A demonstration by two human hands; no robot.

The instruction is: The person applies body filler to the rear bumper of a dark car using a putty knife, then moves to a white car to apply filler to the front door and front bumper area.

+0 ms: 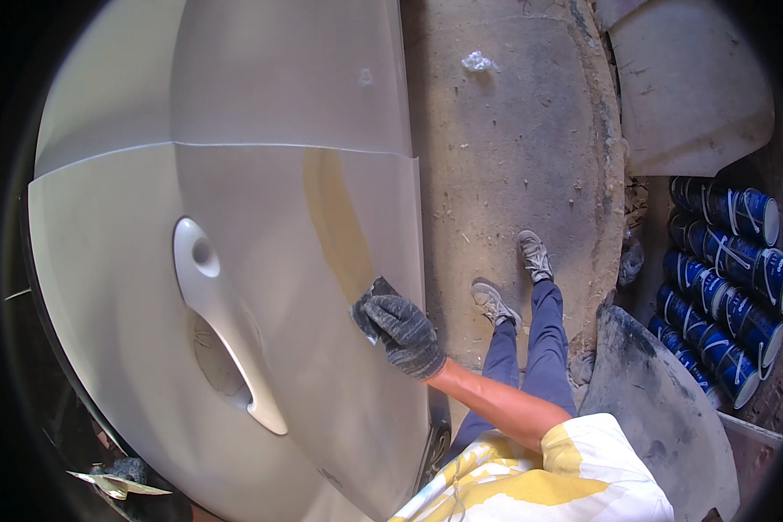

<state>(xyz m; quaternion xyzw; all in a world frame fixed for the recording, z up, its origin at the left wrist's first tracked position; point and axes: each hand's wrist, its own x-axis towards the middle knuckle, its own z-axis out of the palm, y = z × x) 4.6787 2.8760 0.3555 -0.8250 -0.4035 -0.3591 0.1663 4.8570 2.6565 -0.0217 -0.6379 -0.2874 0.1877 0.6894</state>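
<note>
On 1 door (296, 287), the right hand (400, 335) (gloved) holds 1 spreader (364, 318).

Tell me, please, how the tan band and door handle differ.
The tan band is yellowish; the door handle is pale. The band lies flat; the handle stands proud. The right hand is at the band's lower end; no hand touches the handle. Both are elongated, on the same car door.

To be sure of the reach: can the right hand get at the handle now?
Probably yes: nothing stands between the right hand and the handle, though the fingers hold a spreader.
</note>
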